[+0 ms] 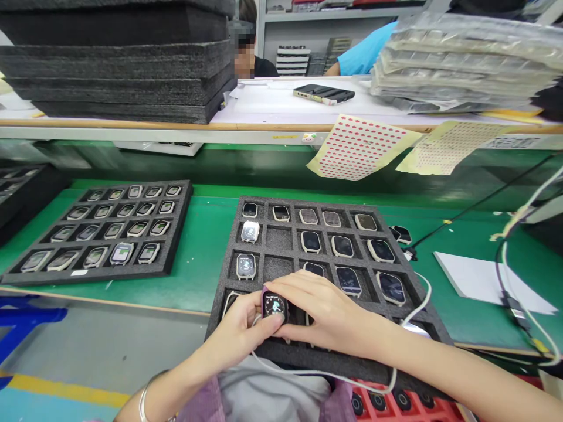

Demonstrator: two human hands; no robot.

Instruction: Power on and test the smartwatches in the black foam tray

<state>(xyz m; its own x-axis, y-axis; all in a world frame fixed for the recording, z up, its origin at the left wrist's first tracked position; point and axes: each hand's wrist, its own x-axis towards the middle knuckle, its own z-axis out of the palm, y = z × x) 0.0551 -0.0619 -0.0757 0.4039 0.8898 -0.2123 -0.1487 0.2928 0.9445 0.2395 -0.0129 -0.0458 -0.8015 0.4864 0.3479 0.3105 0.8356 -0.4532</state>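
A smartwatch (pixel 274 303) with a lit dark screen is held between my two hands above a black foam tray (pixel 278 237). My left hand (pixel 240 329) grips it from the left, its thumb on the lower part of the screen. From the right, the fingers of my right hand (pixel 328 313) close on its top and side edges. A white cable (pixel 316 373) loops below my hands and reaches up to my left fingers. Rows of watch bodies sit in the tray's pockets; two on the left, such as this lit watch (pixel 246 266), show bright screens. My hands hide the tray's lower middle.
A second foam tray (pixel 179 234) of watches lies left on the green bench (pixel 206 225). White paper (pixel 488 281) and cables are at right. The shelf above bears stacked foam (pixel 123 64), a phone (pixel 323 94) and plastic trays (pixel 461 58). A red tray (pixel 367 413) is below. People sit opposite.
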